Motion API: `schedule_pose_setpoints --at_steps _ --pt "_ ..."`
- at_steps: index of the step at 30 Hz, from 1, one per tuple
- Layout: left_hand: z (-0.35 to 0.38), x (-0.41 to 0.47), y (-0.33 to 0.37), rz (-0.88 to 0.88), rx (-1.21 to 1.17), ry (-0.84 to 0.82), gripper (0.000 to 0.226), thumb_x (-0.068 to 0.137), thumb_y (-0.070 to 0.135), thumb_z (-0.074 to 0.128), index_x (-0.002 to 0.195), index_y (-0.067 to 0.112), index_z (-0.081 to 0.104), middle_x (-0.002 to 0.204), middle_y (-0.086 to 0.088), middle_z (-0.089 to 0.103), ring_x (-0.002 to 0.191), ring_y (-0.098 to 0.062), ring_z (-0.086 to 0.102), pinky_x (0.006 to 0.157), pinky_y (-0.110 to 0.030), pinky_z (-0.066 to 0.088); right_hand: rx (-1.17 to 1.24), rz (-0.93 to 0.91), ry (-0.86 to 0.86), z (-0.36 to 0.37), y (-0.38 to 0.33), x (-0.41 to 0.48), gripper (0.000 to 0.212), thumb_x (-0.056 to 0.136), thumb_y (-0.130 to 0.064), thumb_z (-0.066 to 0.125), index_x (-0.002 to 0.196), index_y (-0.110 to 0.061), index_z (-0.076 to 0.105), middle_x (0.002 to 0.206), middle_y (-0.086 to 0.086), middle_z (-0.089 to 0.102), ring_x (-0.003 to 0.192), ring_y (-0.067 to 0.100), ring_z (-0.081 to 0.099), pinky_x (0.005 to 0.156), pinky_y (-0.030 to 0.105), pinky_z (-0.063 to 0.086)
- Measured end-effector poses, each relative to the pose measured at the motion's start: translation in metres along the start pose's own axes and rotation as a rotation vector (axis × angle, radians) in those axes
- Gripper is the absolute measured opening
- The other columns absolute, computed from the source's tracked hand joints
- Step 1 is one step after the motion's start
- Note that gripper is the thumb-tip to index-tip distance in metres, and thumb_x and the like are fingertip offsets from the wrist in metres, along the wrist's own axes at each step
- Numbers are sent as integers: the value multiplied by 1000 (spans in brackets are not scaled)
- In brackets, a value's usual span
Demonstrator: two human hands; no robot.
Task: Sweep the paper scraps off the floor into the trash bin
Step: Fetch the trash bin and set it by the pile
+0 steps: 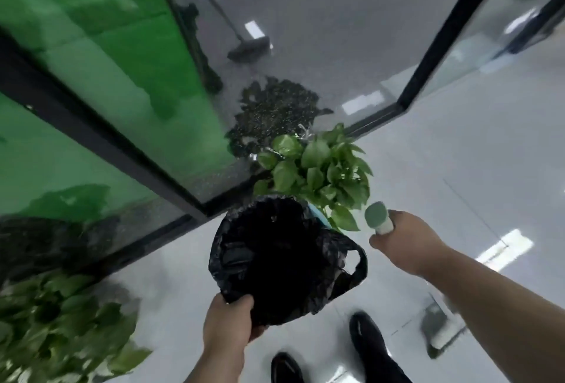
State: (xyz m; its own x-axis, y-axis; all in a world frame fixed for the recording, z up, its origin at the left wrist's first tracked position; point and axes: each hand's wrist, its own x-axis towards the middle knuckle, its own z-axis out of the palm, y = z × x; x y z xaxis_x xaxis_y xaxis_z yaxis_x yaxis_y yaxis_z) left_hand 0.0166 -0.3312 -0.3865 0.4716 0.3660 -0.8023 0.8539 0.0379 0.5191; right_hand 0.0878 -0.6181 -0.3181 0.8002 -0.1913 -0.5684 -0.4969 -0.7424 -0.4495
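At the near rim of the bin (pixel 219 255), the left hand (pixel 229 320) has its grip: the fingers curl over the edge of the black bag (pixel 356 263) lining it, the thumb on the outside. The back of that hand faces up and its forearm runs straight down toward the person's body. The bag's mouth gapes wide just beyond the knuckles. Its inside is too dark to show what lies in it, and I can make out no paper scraps anywhere. One bag loop sticks out on the side away from the left hand.

Just past that loop, the right hand (pixel 408 243) is wrapped round a pale green and white handle (pixel 377 218). Its rounded end pokes up out of the fist toward the plant (pixel 321 168). The wrist is level and the forearm stretches back to the lower right, bare to the frame edge. How tightly it squeezes I cannot tell, but the fingers are plainly closed about the handle.

Below the right forearm, a blurred grey and white thing (pixel 440 333) sits low over the floor (pixel 464 168); what it is I cannot say. Two black shoes (pixel 367 338) stand on the near side of the bin. The leafy plant touches the bin's far rim. Beyond both hands rises a glass wall (pixel 137 101) with dark frames and green behind it. A second plant (pixel 61 321) sits well off to the left of the left hand.
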Motion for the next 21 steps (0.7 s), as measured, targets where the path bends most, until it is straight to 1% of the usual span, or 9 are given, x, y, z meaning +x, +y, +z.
schedule_pose_setpoints --at_steps 3,5,8,11,13,14,16,18,21 --pt "20 -55 46 129 97 -78 14 90 1 58 99 11 63 95 -22 72 65 -41 74 58 -39 62 169 86 137 -67 41 -59 23 84 -15 63 69 -17 46 64 -1 52 58 18 45 54 29 36" --pt "46 -88 72 197 168 -143 15 90 -1 57 101 9 63 93 -24 72 67 -41 73 55 -37 60 270 140 245 -102 71 -95 24 84 -12 61 69 -17 43 64 -1 49 59 20 43 54 29 35" --pt "99 -136 101 277 251 -210 21 89 -2 59 109 6 60 99 -26 71 76 -44 74 45 -31 57 383 186 388 -144 118 -141 28 84 -11 59 65 -21 41 63 -2 47 58 18 41 53 28 33" --pt "164 -191 115 370 362 -286 16 91 -2 58 104 6 57 103 -24 68 78 -46 75 42 -29 56 455 239 489 -182 173 -182 30 82 -12 58 62 -20 36 60 -2 43 57 20 39 53 28 31" --pt "212 -226 113 399 404 -328 15 93 -3 58 105 4 55 104 -24 67 74 -44 75 40 -28 55 515 276 537 -205 215 -209 30 82 -13 57 62 -18 36 58 -2 42 55 19 37 54 28 31" --pt "236 -244 106 407 424 -349 15 93 -3 57 107 3 54 104 -25 66 73 -44 74 39 -28 55 550 303 561 -216 238 -224 25 82 -13 58 64 -14 41 60 -1 45 55 19 39 54 28 33" --pt "284 -279 88 412 445 -413 15 94 -6 55 107 1 54 102 -27 66 72 -43 72 38 -30 55 611 351 623 -234 282 -256 14 84 -14 58 78 -2 55 69 5 54 61 21 46 58 29 38" --pt "327 -314 65 423 489 -482 15 93 -8 53 104 2 57 98 -26 67 70 -41 71 38 -29 56 659 409 673 -244 326 -290 20 83 -15 58 90 4 60 74 7 57 65 21 48 59 30 39" --pt "382 -362 27 423 578 -562 22 91 -9 53 108 2 59 94 -25 70 63 -38 72 38 -28 55 741 503 745 -251 384 -341 25 79 -15 59 90 7 58 71 5 53 64 21 45 61 32 37"
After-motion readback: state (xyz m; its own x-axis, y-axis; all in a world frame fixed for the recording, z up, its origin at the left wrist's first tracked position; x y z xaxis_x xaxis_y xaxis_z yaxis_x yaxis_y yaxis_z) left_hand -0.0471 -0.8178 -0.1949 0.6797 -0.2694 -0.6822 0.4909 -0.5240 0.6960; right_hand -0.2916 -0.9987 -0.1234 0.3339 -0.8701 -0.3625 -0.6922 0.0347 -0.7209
